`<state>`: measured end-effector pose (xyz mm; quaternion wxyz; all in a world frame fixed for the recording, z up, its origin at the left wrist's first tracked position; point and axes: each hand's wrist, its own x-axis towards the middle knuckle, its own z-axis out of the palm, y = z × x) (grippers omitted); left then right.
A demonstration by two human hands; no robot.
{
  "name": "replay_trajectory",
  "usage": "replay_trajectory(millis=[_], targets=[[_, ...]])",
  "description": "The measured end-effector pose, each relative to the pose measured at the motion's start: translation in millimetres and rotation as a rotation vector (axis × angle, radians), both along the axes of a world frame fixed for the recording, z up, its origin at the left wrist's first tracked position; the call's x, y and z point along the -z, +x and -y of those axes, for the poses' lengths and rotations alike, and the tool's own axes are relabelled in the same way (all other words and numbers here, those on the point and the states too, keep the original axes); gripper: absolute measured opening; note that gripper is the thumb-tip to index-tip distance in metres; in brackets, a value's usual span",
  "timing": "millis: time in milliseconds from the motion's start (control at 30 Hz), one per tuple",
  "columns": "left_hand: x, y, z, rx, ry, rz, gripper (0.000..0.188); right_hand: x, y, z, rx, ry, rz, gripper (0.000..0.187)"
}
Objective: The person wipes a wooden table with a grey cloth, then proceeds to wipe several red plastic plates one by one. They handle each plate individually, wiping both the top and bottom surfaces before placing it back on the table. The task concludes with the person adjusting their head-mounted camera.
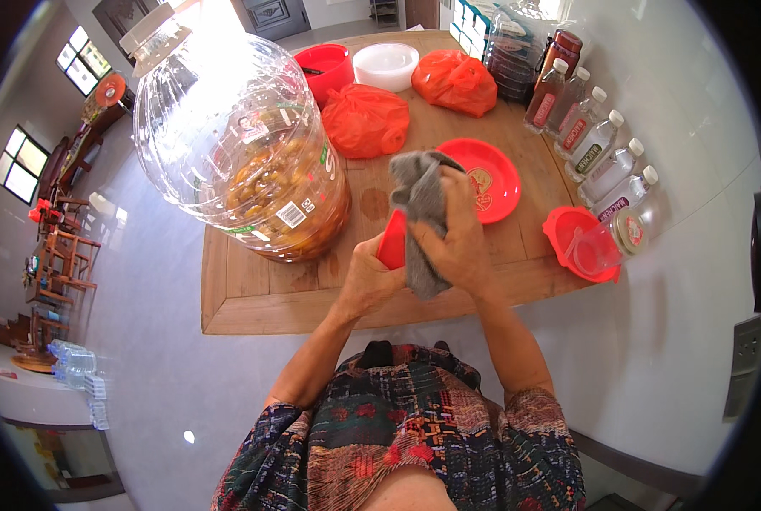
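Note:
In my left hand (370, 279) is a red plastic dish (390, 242), tilted on edge and partly covered, so its full shape is hidden. My right hand (464, 238) is closed around a grey cloth (423, 200) and presses it against the dish. Just beyond that hand, a round red plate (501, 175) with a gold printed design lies on the wooden table (252, 311). To the left stands a big clear plastic jar (218, 145), its lower part full of brownish fruit in liquid.
Two tied red plastic bags (365, 121), a red tub (322, 64) and a white bowl (385, 61) sit farther back. Several capped bottles (597, 145) line the right edge. A red scalloped bowl (563, 234) and a clear lidded jar (610, 243) are at the near right corner.

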<state>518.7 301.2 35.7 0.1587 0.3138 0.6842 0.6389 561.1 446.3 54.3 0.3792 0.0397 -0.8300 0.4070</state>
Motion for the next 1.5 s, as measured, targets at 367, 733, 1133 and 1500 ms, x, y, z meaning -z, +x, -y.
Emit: replay_trajectory(millis=[367,733,1133,1500], targets=[[11.6,-0.1,-0.4,-0.002,0.114,-0.076,0.024,-2.9,21.3,17.1,-0.017,0.325,0.011,0.055],[-1.5,10.1,5.2,0.122,0.007,-0.016,0.024,2.5,-12.2,-47.9,-0.269,-0.573,0.236,0.055],[-0.1,-17.1,15.6,0.412,-0.003,0.228,0.057,-38.1,5.1,-41.2,-0.177,0.399,-0.056,0.047],[-1.9,-1.3,21.8,0.158,-0.144,-0.224,0.024,-26.5,-1.4,-20.3,-0.065,0.227,-0.191,0.038]])
